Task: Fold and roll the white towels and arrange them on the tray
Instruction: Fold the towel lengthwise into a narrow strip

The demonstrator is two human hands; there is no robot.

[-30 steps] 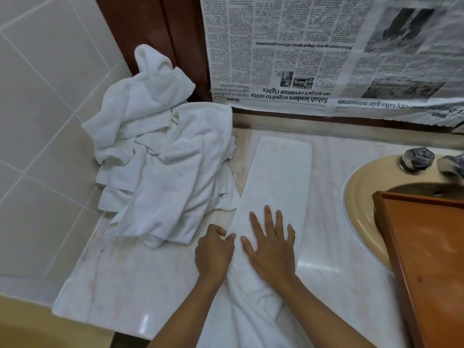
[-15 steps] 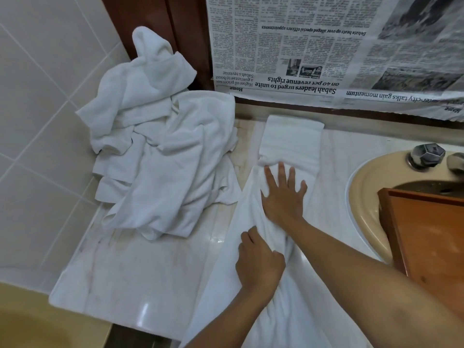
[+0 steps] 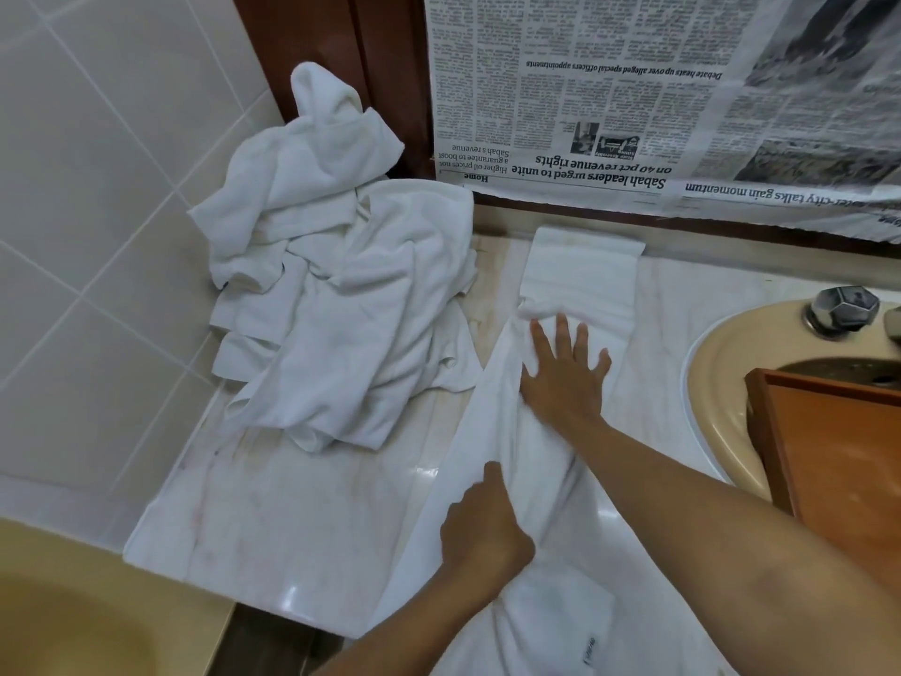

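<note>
A long white towel (image 3: 580, 280) lies lengthwise on the marble counter (image 3: 312, 519), folded into a narrow strip that hangs over the front edge. My right hand (image 3: 565, 368) presses flat on the strip with fingers spread. Nearer the front edge, my left hand (image 3: 480, 524) grips a bunched part of the same towel with curled fingers. A heap of crumpled white towels (image 3: 336, 295) sits in the back left corner. The wooden tray (image 3: 838, 461) rests over the basin at the right.
A beige sink basin (image 3: 721, 363) with a chrome tap knob (image 3: 841, 307) lies at the right. Newspaper (image 3: 634, 90) covers the wall behind the counter. White tiles (image 3: 97, 187) line the left wall. A beige fixture (image 3: 73, 612) sits below the counter's left front.
My right hand slid along the strip away from me, from near the front edge to its middle. My left hand moved onto the towel and gripped it. The view shifted slightly.
</note>
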